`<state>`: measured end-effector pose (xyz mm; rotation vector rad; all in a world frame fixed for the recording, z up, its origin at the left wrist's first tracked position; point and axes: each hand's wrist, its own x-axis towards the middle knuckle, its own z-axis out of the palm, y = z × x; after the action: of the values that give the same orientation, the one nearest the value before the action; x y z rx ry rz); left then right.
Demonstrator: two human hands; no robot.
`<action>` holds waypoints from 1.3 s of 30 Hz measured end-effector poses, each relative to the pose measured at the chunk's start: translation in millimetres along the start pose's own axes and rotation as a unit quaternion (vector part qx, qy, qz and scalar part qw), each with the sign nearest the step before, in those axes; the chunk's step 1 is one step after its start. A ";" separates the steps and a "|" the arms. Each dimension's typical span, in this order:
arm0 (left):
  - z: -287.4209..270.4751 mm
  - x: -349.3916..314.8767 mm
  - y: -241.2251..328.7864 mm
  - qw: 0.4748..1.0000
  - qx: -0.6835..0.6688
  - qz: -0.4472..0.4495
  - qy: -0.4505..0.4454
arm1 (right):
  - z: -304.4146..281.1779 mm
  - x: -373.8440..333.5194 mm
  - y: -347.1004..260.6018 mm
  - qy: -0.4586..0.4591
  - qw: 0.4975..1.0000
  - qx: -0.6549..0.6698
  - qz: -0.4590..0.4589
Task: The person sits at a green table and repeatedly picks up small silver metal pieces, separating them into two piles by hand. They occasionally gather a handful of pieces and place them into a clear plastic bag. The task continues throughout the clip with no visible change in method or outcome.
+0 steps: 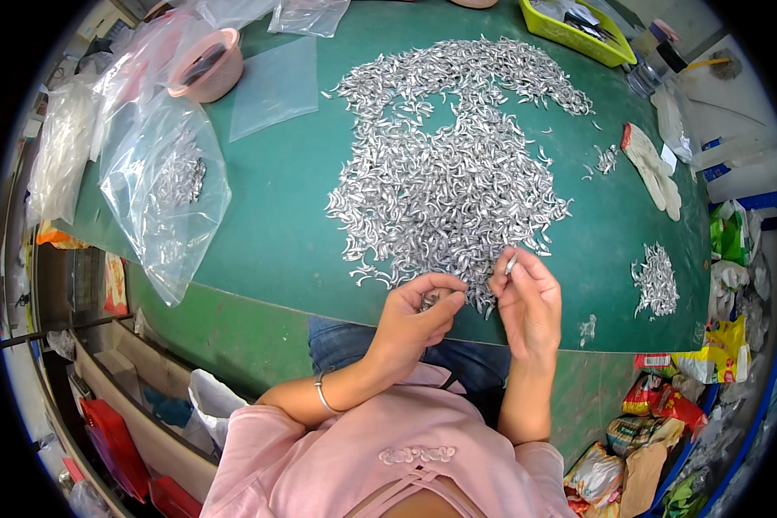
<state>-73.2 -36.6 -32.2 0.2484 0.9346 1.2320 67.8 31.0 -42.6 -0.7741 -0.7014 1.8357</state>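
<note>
A broad heap of small curved silvery metal pieces [457,173] covers the middle of the green table [276,198]. At the heap's near edge, my left hand [420,312] is curled around several of these pieces, which show between its fingers and thumb. Just to its right, my right hand [528,298] is raised over the edge of the heap. One curved metal piece [511,264] is pinched between its thumb and fingertips. The two hands are apart.
Small piles of the same pieces lie at the right [656,281]. A clear plastic bag [168,198] holding some pieces lies at the left, near a pink bowl [220,73]. A white glove [653,173] and a yellow-green basket [578,36] lie along the right and far sides.
</note>
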 end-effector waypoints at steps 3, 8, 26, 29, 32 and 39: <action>3.7 0.3 0.0 0.997 0.060 0.046 0.005 | 1.0 -8.2 4.4 -0.028 0.999 0.031 0.014; 11.0 0.5 1.4 0.979 0.154 0.135 0.002 | 10.5 -18.9 6.8 -0.043 0.998 0.042 0.014; 15.5 1.2 -1.8 0.969 0.193 0.152 -0.001 | 21.5 -34.4 4.5 -0.008 0.999 0.037 0.014; 18.6 3.3 -1.2 0.973 0.188 0.132 0.005 | 7.8 -29.9 2.7 0.000 0.999 -0.013 -0.045; 10.9 6.5 -3.7 0.974 0.189 0.126 0.013 | -15.9 -23.6 -10.4 0.125 0.939 -0.247 -0.206; 7.5 9.8 -7.1 0.969 0.206 0.138 -0.003 | -143.0 -17.0 -101.3 0.354 0.527 -0.703 -0.319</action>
<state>-62.6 -28.2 -36.6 0.7312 1.1760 1.2782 239.6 68.0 -53.1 -1.7620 -1.5638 -0.1900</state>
